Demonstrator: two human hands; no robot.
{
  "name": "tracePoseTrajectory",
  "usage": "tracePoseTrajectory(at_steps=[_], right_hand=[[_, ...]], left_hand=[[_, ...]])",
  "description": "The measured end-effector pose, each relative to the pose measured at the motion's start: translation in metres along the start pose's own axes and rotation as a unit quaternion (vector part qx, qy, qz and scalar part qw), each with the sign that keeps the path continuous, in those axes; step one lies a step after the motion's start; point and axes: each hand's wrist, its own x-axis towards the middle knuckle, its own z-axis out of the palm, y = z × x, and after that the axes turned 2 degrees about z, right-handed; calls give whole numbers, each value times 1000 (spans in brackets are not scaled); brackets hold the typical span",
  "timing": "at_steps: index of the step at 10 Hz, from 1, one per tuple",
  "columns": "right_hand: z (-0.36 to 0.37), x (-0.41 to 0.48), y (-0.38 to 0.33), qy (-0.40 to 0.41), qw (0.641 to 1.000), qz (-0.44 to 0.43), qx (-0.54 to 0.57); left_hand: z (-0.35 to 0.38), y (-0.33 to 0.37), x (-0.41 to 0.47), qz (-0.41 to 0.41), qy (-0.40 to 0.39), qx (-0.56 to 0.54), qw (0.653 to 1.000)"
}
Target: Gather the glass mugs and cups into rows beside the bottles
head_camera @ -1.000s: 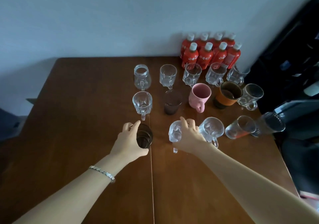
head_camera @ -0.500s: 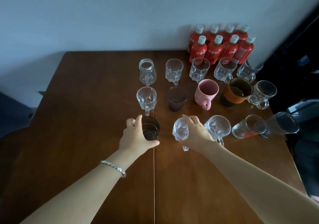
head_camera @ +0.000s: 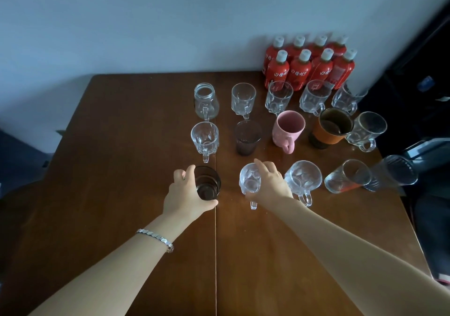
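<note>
1. The left hand (head_camera: 185, 196) has its fingers and thumb curled round a dark glass (head_camera: 207, 184) at the left end of the nearest row on the table (head_camera: 121, 145).
2. The right hand (head_camera: 270, 184) grasps a clear mug (head_camera: 249, 181) next along, its handle pointing toward the person.
3. Two more rows of cups (head_camera: 204, 137) stand beyond, the far one just before the red bottles (head_camera: 309, 64).

Three rows of drinkware on the table (head_camera: 109, 169), bottles (head_camera: 300, 72) behind.
The bottles fill the table's upper-right corner against the wall (head_camera: 146, 23). Just below them runs the back row (head_camera: 243, 98), then the middle row (head_camera: 288, 130). In the lowest row the tumbler (head_camera: 207, 184) stands leftmost, with a glass mug (head_camera: 249, 181) to its right.
</note>
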Motion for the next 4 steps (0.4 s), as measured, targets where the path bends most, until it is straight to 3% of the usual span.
tracePoseTrajectory(at_steps=[4], right_hand=[[-21, -24, -5, 10, 999, 21, -39]], left_hand=[[-9, 13, -5, 2, -49, 89, 995]])
